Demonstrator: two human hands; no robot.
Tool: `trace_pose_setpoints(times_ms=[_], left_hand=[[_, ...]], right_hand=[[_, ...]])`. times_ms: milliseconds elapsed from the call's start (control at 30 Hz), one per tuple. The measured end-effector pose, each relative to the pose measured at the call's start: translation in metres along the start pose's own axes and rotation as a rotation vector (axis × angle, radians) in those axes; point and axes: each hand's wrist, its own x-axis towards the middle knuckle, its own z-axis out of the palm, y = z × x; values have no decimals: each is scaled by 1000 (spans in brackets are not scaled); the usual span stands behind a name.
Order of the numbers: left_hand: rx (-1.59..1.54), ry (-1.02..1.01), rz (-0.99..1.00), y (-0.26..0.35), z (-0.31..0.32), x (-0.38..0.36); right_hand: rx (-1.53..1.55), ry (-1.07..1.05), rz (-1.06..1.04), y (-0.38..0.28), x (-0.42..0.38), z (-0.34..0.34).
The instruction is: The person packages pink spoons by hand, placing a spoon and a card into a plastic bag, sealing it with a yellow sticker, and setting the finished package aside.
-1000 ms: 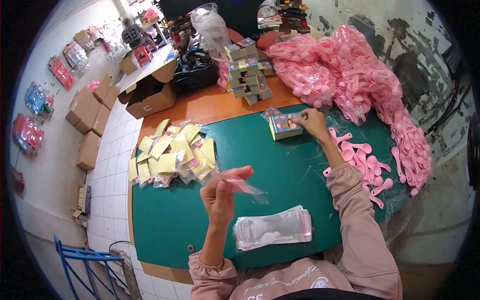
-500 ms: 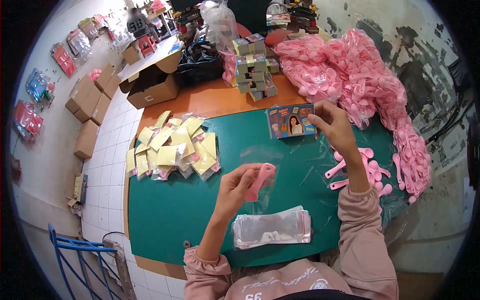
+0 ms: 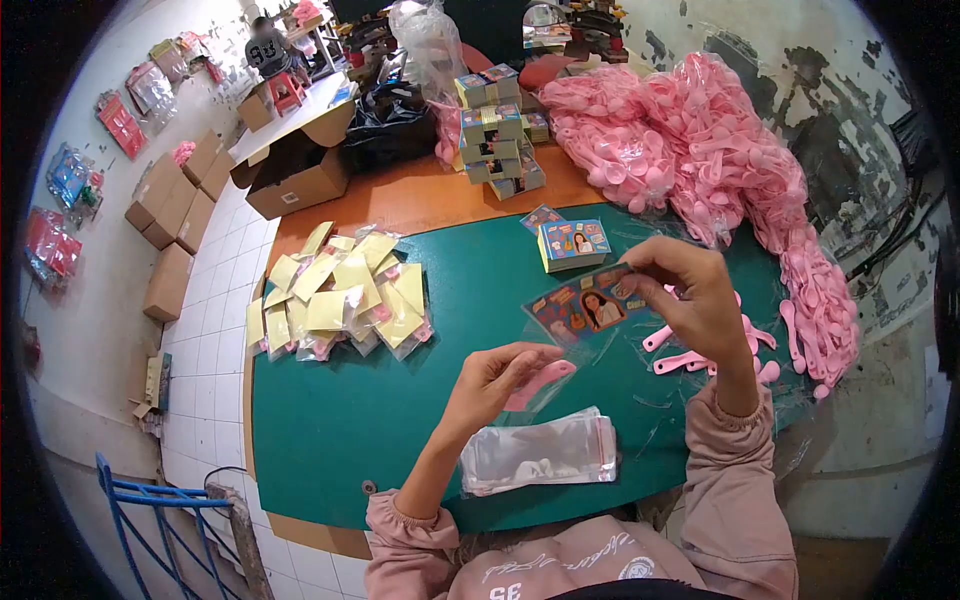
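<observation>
My left hand is closed on a pink spoon inside a clear plastic bag, with the handle end pointing right. Pinched between thumb and fingers of my right hand is a printed card, tilted, just above and right of the bag. Behind it stands a stack of the same cards on the green table mat. Flat clear bags lie in a pile below my hands. Loose pink spoons are scattered beneath and beside my right wrist.
Filled bags with pale yellow cards are heaped at the left. Large bags of pink spoons line the back right. Card bundles stand stacked behind, near an open carton. A person sits far off.
My right hand has drawn the card off the stack, toward me and the bag, uncovering the stack. My left hand has shifted slightly right and turned the spoon flatter.
</observation>
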Motion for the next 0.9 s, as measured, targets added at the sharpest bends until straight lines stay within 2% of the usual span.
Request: trace_pose_setpoints(times_ms=[133,200,267,333,400,433,500,533,667,800,900], left_hand=[[-52,4,-56,-1,-1,-1],[-53,33,-82,-4,-1,-1],[-53,60,-109,-5,0,0],[3,12,-15,-3,2,1],[-20,28,1,-2,5,2],[-41,39,16,-2,6,2],[-6,20,-38,-4,0,1],[30,4,-94,-5,-2,0],[74,21,-99,-7,0,-1],[26,23,-15,0,6,-1],[60,34,12,-5,6,0]], right_hand=[[-141,-124,-13,-11,-3,0],[-245,-253,-74,-10,-5,-2],[-242,-191,-85,-11,-8,0],[-241,-127,-100,-13,-8,0],[-37,53,136,-15,-7,-2],[-37,53,135,-15,-8,-2],[-177,-80,-62,-13,-10,-1],[-178,-80,-62,-14,-11,-2],[-198,-163,-27,-16,-14,-4],[-252,-195,44,-22,-15,-9],[-301,-194,-56,-22,-15,-7]])
